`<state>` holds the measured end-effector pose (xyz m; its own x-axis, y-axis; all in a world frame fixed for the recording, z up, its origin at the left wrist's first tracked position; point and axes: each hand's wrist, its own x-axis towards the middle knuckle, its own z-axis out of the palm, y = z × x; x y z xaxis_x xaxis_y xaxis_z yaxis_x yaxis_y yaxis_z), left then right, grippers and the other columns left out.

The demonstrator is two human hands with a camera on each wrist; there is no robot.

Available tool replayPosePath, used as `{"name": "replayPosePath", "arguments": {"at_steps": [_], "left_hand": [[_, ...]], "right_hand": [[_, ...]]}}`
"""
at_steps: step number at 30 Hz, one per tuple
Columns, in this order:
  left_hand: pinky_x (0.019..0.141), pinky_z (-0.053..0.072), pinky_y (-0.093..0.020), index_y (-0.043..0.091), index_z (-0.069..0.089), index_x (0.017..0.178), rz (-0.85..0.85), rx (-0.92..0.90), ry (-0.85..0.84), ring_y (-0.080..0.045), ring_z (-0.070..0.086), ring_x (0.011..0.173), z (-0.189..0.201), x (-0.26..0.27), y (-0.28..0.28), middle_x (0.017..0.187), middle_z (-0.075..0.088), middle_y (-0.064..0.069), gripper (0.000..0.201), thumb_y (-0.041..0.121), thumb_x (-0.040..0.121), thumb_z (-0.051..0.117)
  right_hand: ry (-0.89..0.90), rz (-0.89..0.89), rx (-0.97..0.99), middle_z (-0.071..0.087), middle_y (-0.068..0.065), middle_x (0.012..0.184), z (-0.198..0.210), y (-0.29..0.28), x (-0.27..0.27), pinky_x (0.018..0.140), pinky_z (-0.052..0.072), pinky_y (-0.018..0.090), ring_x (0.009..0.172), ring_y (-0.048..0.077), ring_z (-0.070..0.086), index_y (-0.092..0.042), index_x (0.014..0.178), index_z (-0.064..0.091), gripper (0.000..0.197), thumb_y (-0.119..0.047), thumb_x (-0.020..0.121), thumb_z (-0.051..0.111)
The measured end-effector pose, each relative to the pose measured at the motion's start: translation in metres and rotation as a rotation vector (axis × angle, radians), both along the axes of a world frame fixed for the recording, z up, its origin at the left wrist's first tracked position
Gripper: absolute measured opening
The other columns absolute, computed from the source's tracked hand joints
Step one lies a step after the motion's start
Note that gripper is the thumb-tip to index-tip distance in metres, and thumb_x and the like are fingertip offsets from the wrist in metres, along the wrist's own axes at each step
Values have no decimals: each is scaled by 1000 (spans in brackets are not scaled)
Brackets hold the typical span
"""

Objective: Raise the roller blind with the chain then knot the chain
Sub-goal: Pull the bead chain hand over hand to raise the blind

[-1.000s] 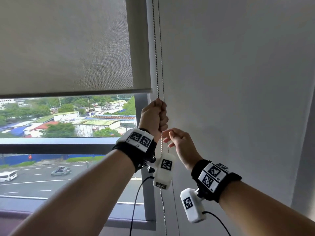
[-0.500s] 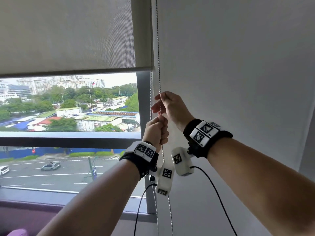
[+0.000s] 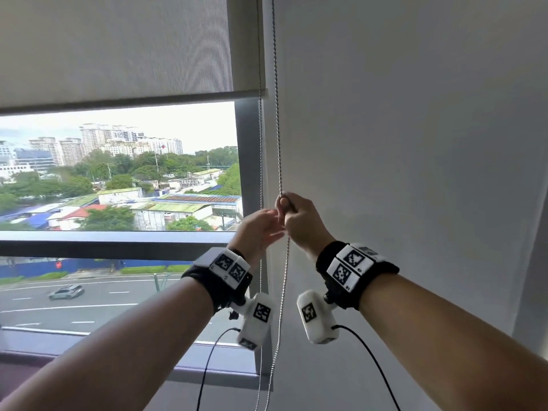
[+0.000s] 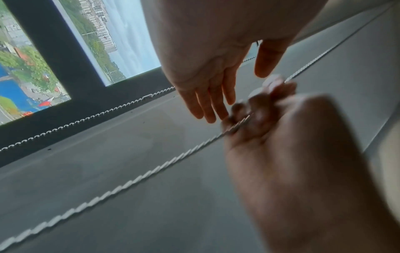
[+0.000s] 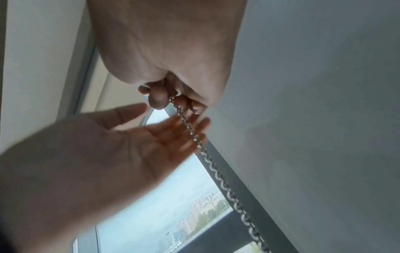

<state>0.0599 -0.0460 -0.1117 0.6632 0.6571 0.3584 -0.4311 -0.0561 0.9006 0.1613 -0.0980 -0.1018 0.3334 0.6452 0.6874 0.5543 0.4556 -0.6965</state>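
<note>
The grey roller blind (image 3: 118, 46) covers the top of the window, its bottom bar (image 3: 133, 99) above the skyline. A metal bead chain (image 3: 277, 114) hangs in two strands beside the window frame. My right hand (image 3: 299, 221) grips the nearer strand, fingers curled round it (image 5: 160, 97). My left hand (image 3: 261, 229) is just left of it with straight fingers (image 4: 207, 106), palm open and holding nothing (image 5: 129, 145). The chain (image 4: 129, 181) runs on below the right fist; the far strand (image 4: 86, 118) hangs free.
A white wall (image 3: 415, 143) fills the right side. The dark window frame post (image 3: 249, 161) stands just behind the chain, and a horizontal rail (image 3: 112, 244) crosses the glass. Wrist camera cables (image 3: 207, 366) dangle below my arms.
The blind's bottom bar has risen in view, baring more window. My right hand took hold of the chain and drew it down. My left hand let go and opened.
</note>
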Motion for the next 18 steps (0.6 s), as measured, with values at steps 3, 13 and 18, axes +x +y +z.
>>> {"name": "replayPosePath", "arguments": {"at_steps": [3,13,18], "left_hand": [[87,48,-34,-3,61,103,-24,21,-46,-25,63,88,29,-6,-2,93,68,-13,30,14,93,38],[66,45,-29,6,61,96,-91,-48,-50,-20,60,68,81,18,-25,73,65,-8,43,36,99,31],[46,25,-24,9,58,87,-20,-5,-76,-11,34,45,84,31,-27,51,45,3,36,31,99,33]], "right_hand": [[45,6,-41,46,-8,58,-19,0,4,61,34,31,60,13,39,-21,64,53,29,-12,88,40],[76,38,-27,37,2,62,-52,-15,0,57,30,19,60,9,32,-20,59,39,42,9,88,34],[132,17,-82,48,23,68,-79,-12,15,59,40,40,62,32,40,0,70,49,20,-4,86,38]]}}
